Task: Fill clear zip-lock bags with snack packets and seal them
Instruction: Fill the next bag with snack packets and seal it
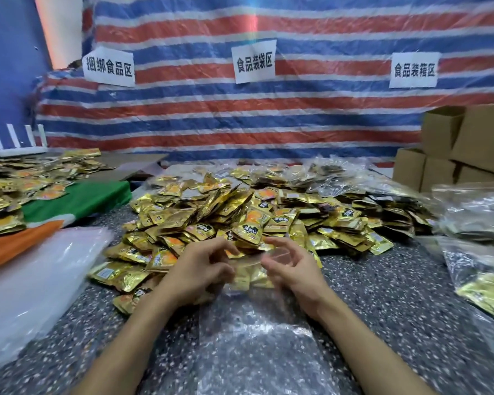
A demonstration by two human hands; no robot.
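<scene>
Head view, hands (196,273) (293,270) pinching zip-lock bag (248,337)

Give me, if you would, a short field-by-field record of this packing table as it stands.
surface: speckled table
bag in work: clear zip-lock bag, lying flat, mouth toward the pile
left hand: fingers curled at the bag's mouth; grip too blurred to tell
right hand: the same, at the mouth's other side
supply: pile of gold snack packets, just beyond the hands
spare: stack of empty bags, at left
done: filled bags, at right
back right: cardboard boxes
</scene>
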